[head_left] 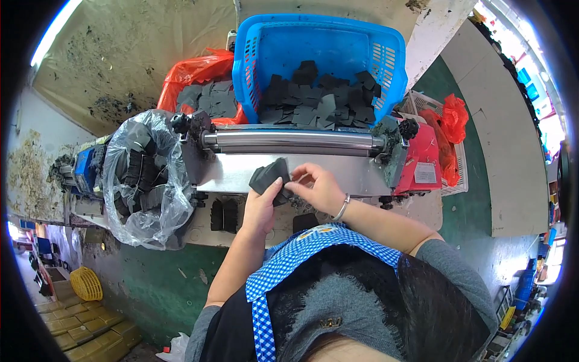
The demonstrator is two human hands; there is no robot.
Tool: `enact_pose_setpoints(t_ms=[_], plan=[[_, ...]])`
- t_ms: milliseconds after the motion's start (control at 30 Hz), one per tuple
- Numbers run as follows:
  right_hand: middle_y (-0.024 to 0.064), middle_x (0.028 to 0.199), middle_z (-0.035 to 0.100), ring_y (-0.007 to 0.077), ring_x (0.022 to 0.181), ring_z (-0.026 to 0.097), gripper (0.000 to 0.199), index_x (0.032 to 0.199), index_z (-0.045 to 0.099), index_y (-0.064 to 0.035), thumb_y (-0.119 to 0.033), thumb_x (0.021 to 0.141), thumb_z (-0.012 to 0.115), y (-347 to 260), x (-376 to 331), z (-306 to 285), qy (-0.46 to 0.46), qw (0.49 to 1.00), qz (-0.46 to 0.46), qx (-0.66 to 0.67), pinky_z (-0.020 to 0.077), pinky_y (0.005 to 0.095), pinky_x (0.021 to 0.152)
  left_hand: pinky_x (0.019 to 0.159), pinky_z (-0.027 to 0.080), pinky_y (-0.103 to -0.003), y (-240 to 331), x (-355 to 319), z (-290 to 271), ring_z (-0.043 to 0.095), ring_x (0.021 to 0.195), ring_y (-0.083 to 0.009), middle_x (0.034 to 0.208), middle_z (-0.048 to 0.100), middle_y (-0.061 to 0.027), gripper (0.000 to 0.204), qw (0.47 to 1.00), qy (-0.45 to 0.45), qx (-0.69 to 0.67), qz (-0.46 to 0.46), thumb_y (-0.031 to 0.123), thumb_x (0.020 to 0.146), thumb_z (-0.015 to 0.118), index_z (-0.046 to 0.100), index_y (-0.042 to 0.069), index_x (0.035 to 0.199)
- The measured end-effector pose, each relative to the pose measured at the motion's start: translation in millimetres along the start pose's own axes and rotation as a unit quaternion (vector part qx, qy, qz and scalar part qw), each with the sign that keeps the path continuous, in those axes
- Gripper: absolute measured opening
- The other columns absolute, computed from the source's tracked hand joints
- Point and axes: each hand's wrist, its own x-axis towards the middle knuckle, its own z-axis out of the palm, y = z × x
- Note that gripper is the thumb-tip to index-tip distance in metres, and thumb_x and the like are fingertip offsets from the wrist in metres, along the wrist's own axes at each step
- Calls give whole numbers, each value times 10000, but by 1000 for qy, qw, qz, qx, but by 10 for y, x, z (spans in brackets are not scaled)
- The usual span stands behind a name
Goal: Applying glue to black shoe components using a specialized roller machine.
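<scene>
My left hand (263,205) grips a small stack of thin black sheet pieces (268,177) above the metal plate of a roller machine (241,169). At the right edge of that stack, the thumb and forefinger of my right hand (318,190) are pinched together, with a bracelet at the wrist. The fingertips touch the pieces; whether one is pulled apart from the rest is hard to see. Just beyond the plate lie the machine's shiny steel rollers (295,142). Below my left hand, a bundle of black pieces (224,216) stands on the table.
Behind the rollers, a blue basket (319,23) holds many loose black pieces. A red bag (196,71) with more pieces is beside it. Left of the machine stands a clear plastic bag (123,217) of black bundles. The red machine housing (422,154) and a white crate (453,187) are on the right.
</scene>
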Motion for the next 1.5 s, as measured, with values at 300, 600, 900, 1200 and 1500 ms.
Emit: enact_pose_setpoints(t_ms=[300, 600, 900, 1200, 1500], plan=[[115, 828, 627, 152, 631, 617, 227, 929, 611, 14, -197, 843, 607, 124, 23, 28, -33, 995, 69, 62, 495, 244, 572, 748, 480, -264, -31, -26, 31, 596, 842, -136, 960, 633, -83, 219, 989, 79, 68, 105, 62, 821, 629, 617, -30, 1020], [85, 743, 628, 135, 591, 609, 202, 955, 551, -1, -194, 908, 514, -6, 196, -124, 26, 955, 236, 179, 498, 240, 510, 772, 481, -272, 112, -17, -154, 603, 861, -150, 979, 632, -84, 271, 979, 102, 89, 152, -15, 781, 631, 590, -41, 1048], [113, 885, 646, 156, 711, 627, 228, 932, 631, 11, -200, 879, 563, 99, -13, 182, -125, 988, 88, 1, 514, 257, 641, 717, 493, -285, -154, 10, 18, 597, 812, -156, 933, 609, -67, 261, 983, 153, -33, 100, -16, 757, 668, 561, 4, 995], [163, 818, 637, 182, 611, 636, 276, 976, 520, 37, -229, 927, 462, 25, 185, -90, -24, 959, 258, 114, 514, 259, 502, 738, 466, -249, -77, 73, -154, 570, 810, -118, 921, 601, -45, 265, 935, 167, 195, 244, -2, 763, 646, 554, -18, 1011], [146, 791, 625, 182, 646, 653, 274, 926, 589, 53, -209, 909, 511, 31, 232, -100, -19, 927, 311, 211, 518, 232, 500, 744, 479, -266, -99, 109, -98, 582, 827, -136, 937, 605, -59, 258, 973, 135, 78, 172, -18, 770, 644, 557, -7, 1012]])
